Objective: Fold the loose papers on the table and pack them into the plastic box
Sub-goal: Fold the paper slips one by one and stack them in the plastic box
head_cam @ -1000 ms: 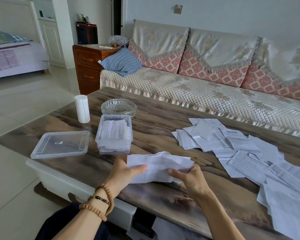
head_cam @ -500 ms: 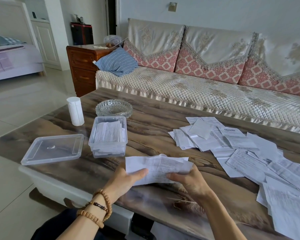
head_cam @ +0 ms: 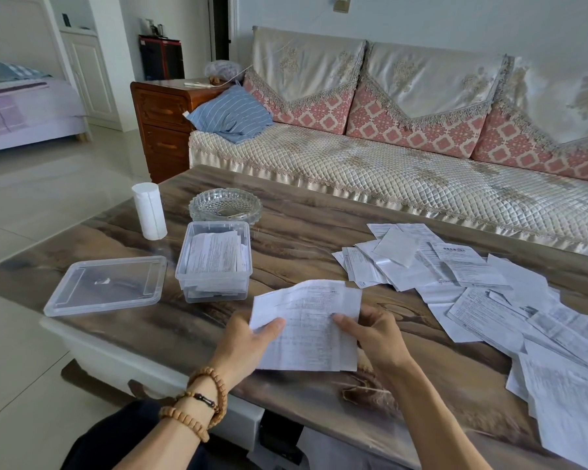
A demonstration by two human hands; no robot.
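Over the near table edge, both hands hold one printed sheet (head_cam: pixel 308 329) up.

From the head view, its long axis runs toward the sofa, top edge curling; the left hand (head_cam: pixel 248 340) and right hand (head_cam: pixel 375 334) pinch its side edges, thumbs on top. Bare table (head_cam: pixel 302 239) lies between the plastic box (head_cam: pixel 214 262) of folded papers ahead-left and the loose papers (head_cam: pixel 489 290) at right.

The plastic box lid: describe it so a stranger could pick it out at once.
Start at the wooden coffee table in front of the sofa and go to its near left corner. The plastic box lid lies flat there, just left of the plastic box with the folded papers in it. Unlike the box, it is shallow and holds nothing.
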